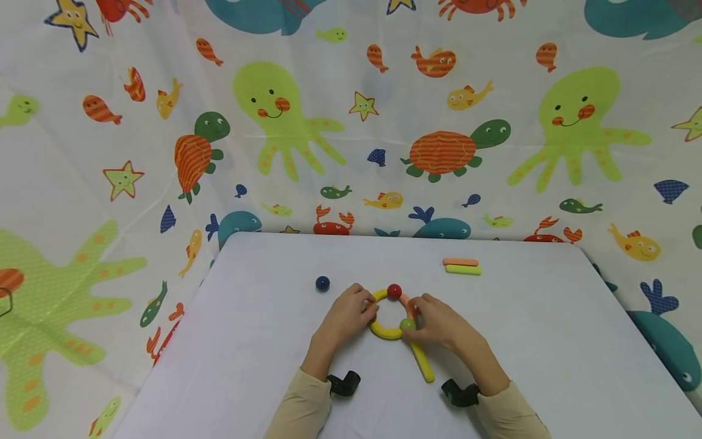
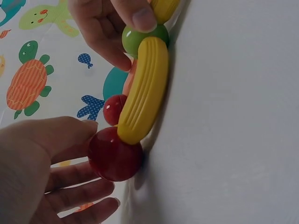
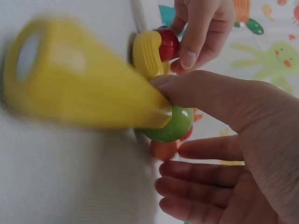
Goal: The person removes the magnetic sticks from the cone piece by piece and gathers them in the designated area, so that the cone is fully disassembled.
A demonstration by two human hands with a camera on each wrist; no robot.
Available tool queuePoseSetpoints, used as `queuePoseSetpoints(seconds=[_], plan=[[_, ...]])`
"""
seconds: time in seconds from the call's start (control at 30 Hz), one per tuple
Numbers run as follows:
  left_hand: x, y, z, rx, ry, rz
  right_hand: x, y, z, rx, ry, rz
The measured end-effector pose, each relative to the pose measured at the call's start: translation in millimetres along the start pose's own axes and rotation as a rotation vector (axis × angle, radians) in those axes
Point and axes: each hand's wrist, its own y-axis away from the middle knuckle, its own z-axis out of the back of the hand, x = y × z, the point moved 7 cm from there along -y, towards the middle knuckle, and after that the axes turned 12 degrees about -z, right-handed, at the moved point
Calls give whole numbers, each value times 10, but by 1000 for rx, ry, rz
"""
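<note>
1. Head view: a ring point(image 1: 386, 333) of curved bars and balls lies on the white counter point(image 1: 236, 341), between the two hands.
2. Ring, detail: a yellow upper-left arc point(image 1: 381, 294) meets a red ball point(image 1: 393, 292) at the far side; an orange arc point(image 1: 406, 301) descends on the right toward a green ball point(image 1: 407, 325); a ribbed yellow arc point(image 2: 145, 88) closes the near side.
3. A dark red ball point(image 2: 115, 154) sits at the ribbed arc's other end, covered by fingers in the head view.
4. A straight yellow bar point(image 1: 422, 363) runs from the green ball toward the person.
5. Left hand point(image 1: 350, 312): grip narrowed to the width of the dark red ball, which thumb and forefinger pinch; the remaining fingers are loosely extended.
6. Right hand point(image 1: 440, 321): grip narrowed about the green ball, thumb at its junction with the straight bar; the remaining fingers are fanned apart.
7. Navy ball point(image 1: 322, 283): apart from the ring, beyond the left hand.
8. Orange stick point(image 1: 460, 262) and yellow-green stick point(image 1: 463, 269): side by side, toward the far right.
9. Background: a cloth point(image 1: 323, 79) printed with sea creatures.
</note>
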Motion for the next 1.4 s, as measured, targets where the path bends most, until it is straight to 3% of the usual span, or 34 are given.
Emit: queuePoseSetpoints(seconds=[0.17, 0.33, 0.6, 0.97, 1.2, 1.4], plan=[[-12, -8, 5, 16, -14, 24, 9, 7, -17, 44, -6, 36], [-29, -14, 21, -5, -12, 60, 35, 26, -20, 44, 16, 89], [-192, -44, 34, -50, -39, -27, 59, 23, -38, -6, -7, 158], [-334, -73, -162, 63, -35, -129, 90, -11, -72, -56, -74, 330], [-347, -82, -242, 110, -67, -122, 80, -21, -75, -90, -101, 339], [-385, -81, -304, 142, -78, -150, 46, -29, -54, -119, -109, 311]])
